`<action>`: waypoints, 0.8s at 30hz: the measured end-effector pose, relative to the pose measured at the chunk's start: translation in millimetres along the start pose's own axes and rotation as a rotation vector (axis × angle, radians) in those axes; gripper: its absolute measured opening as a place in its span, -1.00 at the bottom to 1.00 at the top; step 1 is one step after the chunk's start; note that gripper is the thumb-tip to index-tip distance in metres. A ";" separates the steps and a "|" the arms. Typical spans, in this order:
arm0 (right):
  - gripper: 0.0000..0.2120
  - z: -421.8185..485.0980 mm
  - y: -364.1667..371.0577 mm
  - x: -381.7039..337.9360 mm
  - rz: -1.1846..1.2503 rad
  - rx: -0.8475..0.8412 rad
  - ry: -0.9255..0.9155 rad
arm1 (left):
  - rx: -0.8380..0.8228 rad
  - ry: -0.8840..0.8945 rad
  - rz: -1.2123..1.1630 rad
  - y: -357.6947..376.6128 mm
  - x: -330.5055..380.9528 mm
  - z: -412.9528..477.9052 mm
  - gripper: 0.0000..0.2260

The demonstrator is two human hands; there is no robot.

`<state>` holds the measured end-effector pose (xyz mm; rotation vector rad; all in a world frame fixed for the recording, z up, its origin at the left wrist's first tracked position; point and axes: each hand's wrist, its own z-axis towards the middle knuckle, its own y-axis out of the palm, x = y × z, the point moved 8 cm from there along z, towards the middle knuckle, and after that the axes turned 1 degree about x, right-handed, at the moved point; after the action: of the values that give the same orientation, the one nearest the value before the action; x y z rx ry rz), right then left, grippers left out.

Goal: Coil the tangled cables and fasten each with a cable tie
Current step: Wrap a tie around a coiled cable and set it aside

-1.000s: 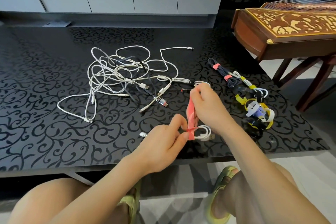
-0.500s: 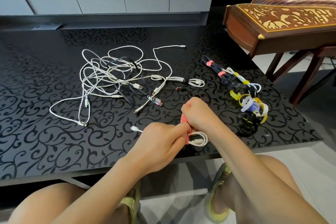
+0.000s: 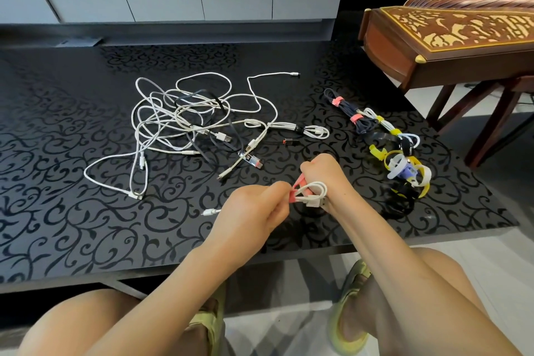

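Observation:
A small coiled white cable point(image 3: 313, 192) hangs just above the near part of the black patterned table point(image 3: 86, 225). My left hand point(image 3: 254, 208) pinches the coil where a pink cable tie point(image 3: 297, 186) wraps it. My right hand point(image 3: 322, 175) grips the free end of that pink tie. One white plug point(image 3: 209, 212) of the cable sticks out to the left of my left hand. A tangle of white and dark cables point(image 3: 185, 127) lies spread over the table's middle.
At the right lie a dark coiled cable with pink ties point(image 3: 351, 115), a white one with yellow ties point(image 3: 387, 127), and a heap of loose ties point(image 3: 404, 170). A wooden zither point(image 3: 448, 37) on a stand stands past the table's right edge.
My right hand has dropped from holding the pink tie stretched upward and has pulled it down around the coil. The white coil has lifted slightly and both hands are close together.

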<state>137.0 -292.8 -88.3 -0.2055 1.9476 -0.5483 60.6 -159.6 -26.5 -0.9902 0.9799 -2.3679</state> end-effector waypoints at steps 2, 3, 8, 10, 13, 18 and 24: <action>-0.67 3.6 4.7 5.6 0.004 -0.027 0.041 | 0.050 -0.046 -0.013 -2.9 -2.2 1.4 -0.84; -0.68 4.4 6.8 7.2 0.016 -0.045 0.054 | 0.077 -0.080 -0.046 -4.8 -3.9 1.6 -0.80; -0.69 3.2 16.4 14.1 0.114 -0.141 0.151 | 0.082 -0.340 -0.408 -2.1 -18.5 -3.2 -0.83; -0.65 0.6 23.1 18.9 0.246 -0.194 0.245 | 0.083 -0.427 -0.641 1.0 -23.7 -5.0 -0.83; -0.61 -9.2 40.1 22.5 0.413 -0.336 0.258 | 0.078 -0.482 -0.817 3.1 -26.3 -5.1 -0.86; -0.65 -23.9 51.6 17.8 0.408 -0.422 0.147 | 0.156 -0.550 -0.998 -2.0 -27.4 -1.4 -0.88; -0.73 -49.8 60.1 18.9 0.237 -0.503 0.125 | 0.367 -0.651 -1.150 -14.0 -42.3 3.0 -0.85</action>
<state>90.3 -233.0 -114.6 -0.2552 2.1687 0.0945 90.1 -127.0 -34.2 -2.3378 -0.4100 -2.4438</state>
